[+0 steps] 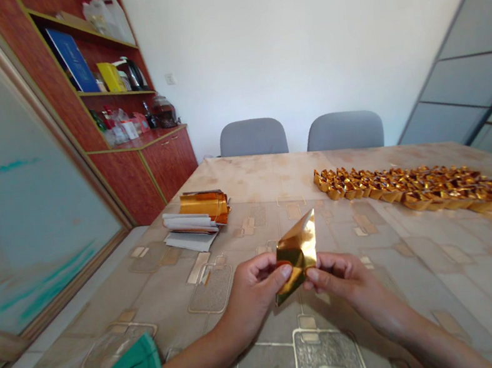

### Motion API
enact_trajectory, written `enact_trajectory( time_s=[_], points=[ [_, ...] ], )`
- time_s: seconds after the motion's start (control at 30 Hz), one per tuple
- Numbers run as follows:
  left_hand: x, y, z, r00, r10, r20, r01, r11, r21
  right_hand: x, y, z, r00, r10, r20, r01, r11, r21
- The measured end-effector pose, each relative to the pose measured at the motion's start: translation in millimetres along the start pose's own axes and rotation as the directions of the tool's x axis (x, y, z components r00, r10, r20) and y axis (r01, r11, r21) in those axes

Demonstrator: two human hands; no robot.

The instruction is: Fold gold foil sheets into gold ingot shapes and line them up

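Note:
Between my two hands is a piece of gold foil paper [298, 243], folded to a pointed shape with one tip upward and another toward me. My left hand [260, 283] pinches its left side, thumb on the near face. On its lower right edge, my right hand [340, 272] grips with thumb and fingers closed. The fingers behind the paper are partly hidden. Left of the hands, a stack of gold and white paper sheets [198, 212] lies on the table. Many folded gold paper pieces [418, 186] stand in packed rows at the right.
A patterned cover lies over the table [164, 312]. Two grey chairs [253, 137] stand at its far side. On the left are a red-brown cabinet [148, 169] with bottles and a kettle, and a frosted sliding door [23, 160]. Grey panels lean at the right.

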State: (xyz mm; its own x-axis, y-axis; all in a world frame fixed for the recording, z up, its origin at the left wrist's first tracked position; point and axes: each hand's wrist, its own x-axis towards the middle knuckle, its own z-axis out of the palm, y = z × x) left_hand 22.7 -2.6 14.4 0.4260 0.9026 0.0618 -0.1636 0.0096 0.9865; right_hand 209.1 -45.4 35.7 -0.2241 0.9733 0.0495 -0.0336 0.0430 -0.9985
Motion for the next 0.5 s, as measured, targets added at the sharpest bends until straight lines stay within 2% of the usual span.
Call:
enact_trajectory(
  time_s=[0.07,0.13,0.27,0.4,0.5],
  points=[
    [0.0,0.1,-1.0,0.999,-0.031,-0.029,0.031,0.999,0.015,-2.5,-4.7,-2.4,0.997,0.007,0.073,-0.011,0.998,0.059],
    [-0.2,-0.8,-1.0,0.998,-0.057,-0.025,0.058,0.997,0.05,-4.3,-7.1,-5.9,0.997,0.002,0.079,-0.012,0.993,0.119],
    [-2.4,-3.7,2.9,0.993,-0.101,0.058,0.093,0.988,0.122,-6.0,-2.7,-9.0,1.0,0.017,-0.017,-0.013,0.975,0.223],
    [-5.9,-6.0,5.3,0.987,-0.115,0.111,0.099,0.984,0.145,-6.4,1.6,-7.2,0.982,0.084,-0.169,-0.06,0.988,0.139],
    [-5.7,-6.6,3.5,0.985,-0.13,0.117,0.115,0.985,0.131,-4.8,-0.4,-7.7,0.981,0.07,-0.18,-0.047,0.991,0.129]
  ],
)
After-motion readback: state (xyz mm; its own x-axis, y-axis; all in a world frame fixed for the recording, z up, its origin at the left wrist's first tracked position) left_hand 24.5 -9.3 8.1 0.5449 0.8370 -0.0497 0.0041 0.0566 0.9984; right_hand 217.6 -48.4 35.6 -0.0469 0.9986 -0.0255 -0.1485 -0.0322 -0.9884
